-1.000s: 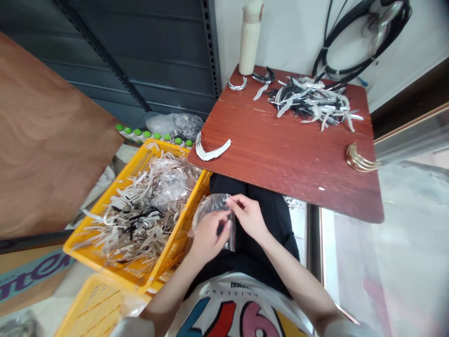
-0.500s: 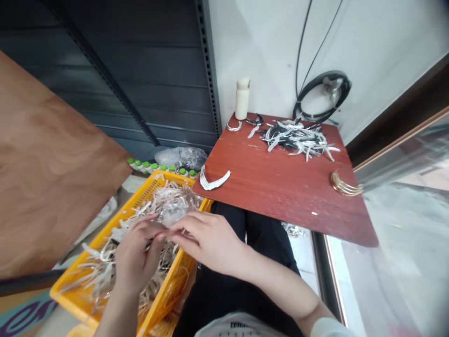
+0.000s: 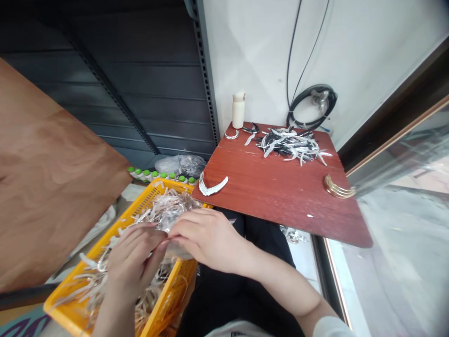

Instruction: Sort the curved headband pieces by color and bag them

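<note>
My left hand (image 3: 135,257) and my right hand (image 3: 206,236) meet over a yellow plastic crate (image 3: 177,271), fingertips pinched together. Between them is a clear plastic bag (image 3: 180,250), its film showing below my right fingers and behind the fingertips. The fingers hide part of it. Beneath my hands the crate is heaped with thin, curved white and silvery strips (image 3: 93,276), some wrapped in clear film.
On the red-brown board (image 3: 263,187) lie a pile of black and white strips (image 3: 293,145), a white curved bundle (image 3: 212,185), a gold curved bundle (image 3: 338,188) and a cream bottle (image 3: 239,111). Green-capped bottles (image 3: 154,175) line the crate's far side. A brown panel (image 3: 52,178) leans at left.
More of the clear bag shows below my right fingers now. Both hands stay pinched together over the crate, my left slightly further left. The view has shifted a little.
</note>
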A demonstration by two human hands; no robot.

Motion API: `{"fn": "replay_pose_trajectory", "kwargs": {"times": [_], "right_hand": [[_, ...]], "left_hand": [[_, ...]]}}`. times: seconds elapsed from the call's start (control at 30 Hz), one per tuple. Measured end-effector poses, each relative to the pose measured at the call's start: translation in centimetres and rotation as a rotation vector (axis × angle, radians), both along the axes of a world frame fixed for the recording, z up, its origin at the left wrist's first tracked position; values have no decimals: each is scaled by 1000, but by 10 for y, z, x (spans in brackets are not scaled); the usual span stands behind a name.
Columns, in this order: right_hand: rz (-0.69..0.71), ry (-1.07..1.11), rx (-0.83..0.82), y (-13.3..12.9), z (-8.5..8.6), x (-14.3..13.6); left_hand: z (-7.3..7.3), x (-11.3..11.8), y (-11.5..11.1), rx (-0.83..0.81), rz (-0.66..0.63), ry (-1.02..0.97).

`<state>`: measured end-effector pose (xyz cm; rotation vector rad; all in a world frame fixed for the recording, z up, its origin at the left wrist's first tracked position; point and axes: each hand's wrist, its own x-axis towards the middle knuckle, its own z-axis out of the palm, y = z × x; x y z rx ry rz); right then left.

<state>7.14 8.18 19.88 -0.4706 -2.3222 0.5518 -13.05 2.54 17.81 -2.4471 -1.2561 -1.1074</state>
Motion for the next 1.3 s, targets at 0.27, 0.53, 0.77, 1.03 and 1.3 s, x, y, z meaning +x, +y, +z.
{"fn": "replay_pose_trajectory", "kwargs": {"times": [0.27, 0.53, 0.77, 1.03, 1.3], "right_hand": [[71, 79, -119, 10, -7, 11], [53, 76, -172, 1, -23, 20], [10, 55, -180, 3, -30, 29], [9, 55, -183, 3, -34, 30], [-32, 59, -144, 2, -33, 38]], "left_hand": [[-5, 5, -1, 123, 41, -22], [-6, 14, 0, -69, -49, -23], [-7, 17, -2, -100, -63, 2], [-4, 23, 2, -227, -78, -72], [-3, 29, 5, -169, -115, -117]]}}
